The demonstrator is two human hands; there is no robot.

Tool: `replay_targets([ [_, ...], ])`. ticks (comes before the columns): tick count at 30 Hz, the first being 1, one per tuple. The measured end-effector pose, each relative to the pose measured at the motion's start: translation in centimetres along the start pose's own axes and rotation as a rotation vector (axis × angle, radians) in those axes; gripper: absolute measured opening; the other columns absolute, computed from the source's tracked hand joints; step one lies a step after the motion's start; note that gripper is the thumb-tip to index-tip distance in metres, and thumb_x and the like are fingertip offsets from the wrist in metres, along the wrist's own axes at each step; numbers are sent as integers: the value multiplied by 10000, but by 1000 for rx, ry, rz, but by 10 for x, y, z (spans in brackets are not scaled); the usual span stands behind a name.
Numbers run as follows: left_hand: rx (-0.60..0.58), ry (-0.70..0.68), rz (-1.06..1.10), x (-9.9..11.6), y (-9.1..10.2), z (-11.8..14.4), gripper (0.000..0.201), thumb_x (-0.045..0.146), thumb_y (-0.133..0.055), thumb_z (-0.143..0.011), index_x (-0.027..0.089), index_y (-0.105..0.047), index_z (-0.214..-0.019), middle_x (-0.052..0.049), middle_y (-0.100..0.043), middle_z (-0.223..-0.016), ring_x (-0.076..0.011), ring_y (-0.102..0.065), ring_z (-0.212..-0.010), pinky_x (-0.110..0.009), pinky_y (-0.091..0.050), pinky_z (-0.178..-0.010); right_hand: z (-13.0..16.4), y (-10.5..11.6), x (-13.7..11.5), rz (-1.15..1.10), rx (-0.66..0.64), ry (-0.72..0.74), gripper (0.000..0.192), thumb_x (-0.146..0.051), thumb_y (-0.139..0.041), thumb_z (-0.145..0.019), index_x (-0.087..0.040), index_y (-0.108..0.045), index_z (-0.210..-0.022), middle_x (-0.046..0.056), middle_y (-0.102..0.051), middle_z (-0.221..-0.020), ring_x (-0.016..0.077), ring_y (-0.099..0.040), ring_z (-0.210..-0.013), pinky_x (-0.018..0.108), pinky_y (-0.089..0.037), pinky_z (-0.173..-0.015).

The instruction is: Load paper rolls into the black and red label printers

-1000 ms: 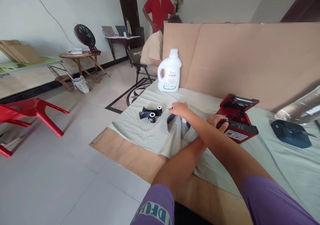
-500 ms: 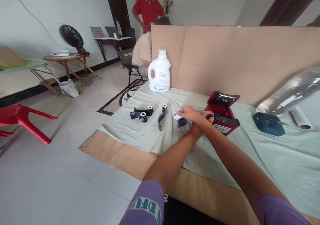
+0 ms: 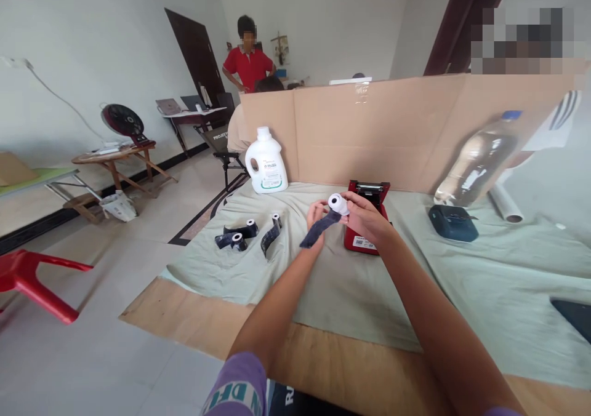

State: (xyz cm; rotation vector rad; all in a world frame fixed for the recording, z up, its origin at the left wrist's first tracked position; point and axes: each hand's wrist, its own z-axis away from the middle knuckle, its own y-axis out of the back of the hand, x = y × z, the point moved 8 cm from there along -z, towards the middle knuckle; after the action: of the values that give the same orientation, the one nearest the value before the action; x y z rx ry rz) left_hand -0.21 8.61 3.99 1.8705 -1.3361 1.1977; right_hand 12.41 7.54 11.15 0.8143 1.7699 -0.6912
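Note:
A white paper roll [image 3: 340, 204] with a dark strip [image 3: 319, 229] hanging from it is held up above the cloth. Closed on the roll's right side is my right hand [image 3: 372, 219]. My left hand [image 3: 316, 212] is at the roll's left, fingers curled behind the strip, partly hidden by it. Just behind and to the right of the roll stands a red printer [image 3: 349, 241] with its lid raised, partly covered by my right hand. Several smaller rolls with dark strips, one being a near roll [image 3: 237, 242], lie on the cloth to the left.
A white jug [image 3: 268, 164] stands by the cardboard screen [image 3: 369, 133]. To the right are a dark blue device [image 3: 452, 223], a clear bottle [image 3: 478, 160] and a white tube [image 3: 506, 204]. A person in red [image 3: 249, 68] stands beyond, with a red stool [image 3: 39, 268] at left.
My right hand has lifted the paper roll off the cloth. My left hand has come away from the printer to the roll, and my arms are uncrossed. The view has shifted right.

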Motion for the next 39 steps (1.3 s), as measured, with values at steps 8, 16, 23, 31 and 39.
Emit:
replay_targets([
  [8,-468,-84,-7,94,-1,-18,413,535,-539,-937,205,-698,-1130,-86,-687,-1216,-250,-588,-1181,-350,-472,-959,12,24,-5,-317,-138,-77,282,-340,-740,-841,-266,-648,-1098,29,-586,-963,145,-486,-760,290,-401,-643],
  [16,-707,-232,-412,122,-23,8,381,471,-571,-960,306,-690,-1283,-62,-520,-1467,-271,-392,-1421,-456,-279,-1211,16,14,-2,-370,-191,-174,437,-262,-727,-799,-310,-604,-1216,24,-614,-1098,169,-560,-872,300,-431,-689],
  [23,-697,-375,-448,130,-30,13,639,431,-740,-855,304,-539,-1449,-75,-628,-1345,-273,-538,-1273,-439,-407,-1110,13,27,-1,-350,-52,-171,560,-186,-723,-704,-342,-549,-1213,-24,-611,-972,167,-569,-851,313,-456,-732],
  [31,-543,-448,-805,128,-27,9,849,390,-817,-777,243,-423,-1515,-90,-665,-1137,-292,-607,-1077,-412,-481,-938,18,32,-4,208,43,-243,499,-360,-773,-742,-264,-529,-1167,-19,-622,-887,143,-559,-709,323,-456,-687],
  [39,-401,-378,-1021,109,-44,18,750,368,-712,-850,201,-403,-1512,-128,-628,-1249,-316,-550,-1169,-433,-425,-986,14,42,-21,681,142,-124,117,-240,-635,-752,-204,-628,-864,8,-665,-825,193,-611,-787,309,-465,-703],
])
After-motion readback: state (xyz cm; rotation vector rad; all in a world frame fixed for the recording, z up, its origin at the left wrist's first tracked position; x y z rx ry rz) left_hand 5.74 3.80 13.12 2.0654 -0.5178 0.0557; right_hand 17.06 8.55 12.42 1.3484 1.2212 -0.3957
